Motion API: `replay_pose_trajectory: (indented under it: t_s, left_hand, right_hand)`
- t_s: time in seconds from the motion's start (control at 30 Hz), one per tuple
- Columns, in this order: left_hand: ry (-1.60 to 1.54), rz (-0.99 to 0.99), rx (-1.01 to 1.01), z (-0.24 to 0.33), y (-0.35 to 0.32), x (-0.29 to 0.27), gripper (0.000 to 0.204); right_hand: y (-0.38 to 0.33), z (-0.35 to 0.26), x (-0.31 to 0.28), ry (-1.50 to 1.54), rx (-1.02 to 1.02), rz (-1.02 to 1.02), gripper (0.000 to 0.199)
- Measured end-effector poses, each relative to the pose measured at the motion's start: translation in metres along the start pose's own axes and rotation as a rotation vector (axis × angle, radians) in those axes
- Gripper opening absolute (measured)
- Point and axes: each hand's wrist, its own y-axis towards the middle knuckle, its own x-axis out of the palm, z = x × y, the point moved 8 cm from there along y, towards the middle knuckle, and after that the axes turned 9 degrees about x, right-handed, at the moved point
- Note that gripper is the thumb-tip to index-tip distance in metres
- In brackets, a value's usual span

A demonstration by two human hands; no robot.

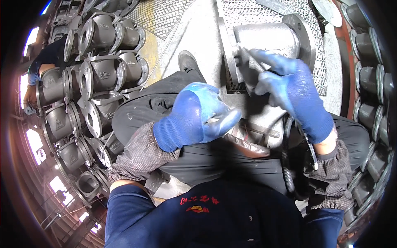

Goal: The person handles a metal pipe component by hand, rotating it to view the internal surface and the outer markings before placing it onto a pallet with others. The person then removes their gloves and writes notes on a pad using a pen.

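Note:
A grey flanged metal casting (pixel 269 37) lies on its side in front of me, with round flanges at its ends. My right hand (pixel 291 82), in a blue coated glove, is at the casting's near side, fingers stretched toward the left flange and spread apart. The fingertips are slightly blurred, and I make out no clear object in them. My left hand (pixel 202 113), gloved the same way, hovers above my lap to the left of the casting. Its fingers curl in toward the thumb; whatever they may hold is hidden.
Grey flanged castings (pixel 101 76) are stacked high on the left, and more castings (pixel 368 78) line the right. A black corrugated hose (pixel 286 161) runs beside my right forearm. Metal mesh (pixel 320 70) lies under the casting. At the far left, a person's arm (pixel 46 68) reaches to the stack.

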Motion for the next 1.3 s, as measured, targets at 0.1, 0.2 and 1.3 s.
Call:
replay_pose_trajectory:
  t_s: [0.1,0.2,1.3]
  left_hand:
    - [0.091,0.399,0.114,0.004,0.001,-0.032,0.020]
    - [0.371,0.176,0.030,0.013,0.038,-0.057,0.022]
    - [-0.826,0.725,-0.797,-0.147,0.001,-0.017,0.058]
  right_hand:
    - [-0.013,-0.008,-0.017,0.051,0.008,0.031,0.040]
    - [-0.024,-0.006,-0.039,0.184,-0.008,0.126,0.041]
    - [-0.038,0.035,-0.130,0.472,-0.243,0.516,0.032]
